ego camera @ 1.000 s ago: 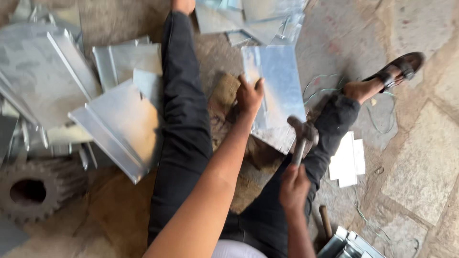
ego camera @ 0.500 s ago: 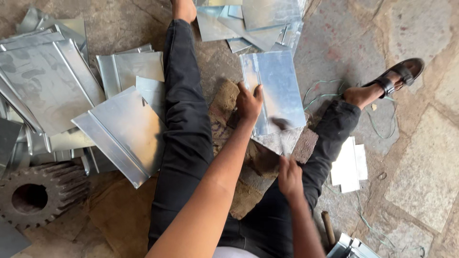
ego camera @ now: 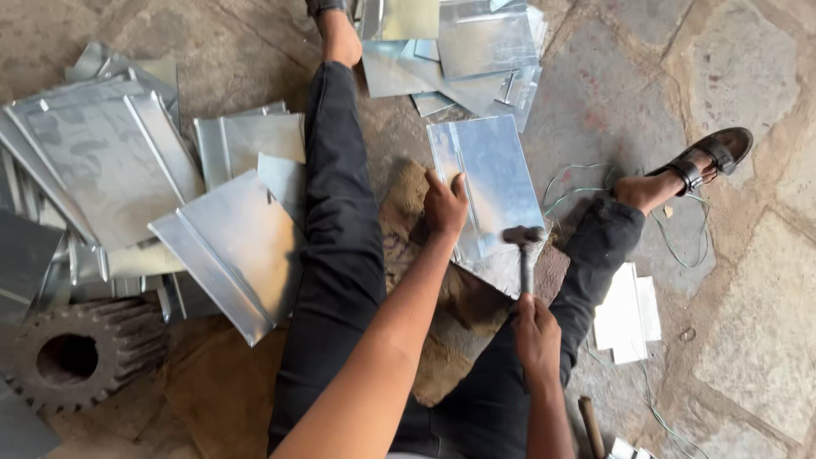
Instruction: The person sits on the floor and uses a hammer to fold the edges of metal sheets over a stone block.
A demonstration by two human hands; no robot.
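I sit on a stone floor with my legs spread, in black trousers. A shiny rectangular metal sheet point(ego camera: 493, 183) lies between my legs, resting on a brown block point(ego camera: 442, 306). My left hand point(ego camera: 444, 204) presses down on the sheet's left edge, fingers on the metal. My right hand point(ego camera: 535, 331) grips the handle of a hammer point(ego camera: 525, 242). The hammer's head sits low over the sheet's near right part, slightly blurred.
Folded metal sheets point(ego camera: 229, 242) are stacked left of my left leg, with more sheets point(ego camera: 463, 51) piled beyond the worked sheet. A dark toothed gear point(ego camera: 72, 357) lies at lower left. White sheets point(ego camera: 625, 314) and thin wire point(ego camera: 578, 183) lie by my right leg and its sandal point(ego camera: 718, 149).
The hammer was raised a second ago, then swung down onto the sheet's near part. My left hand stayed on the sheet's left edge.
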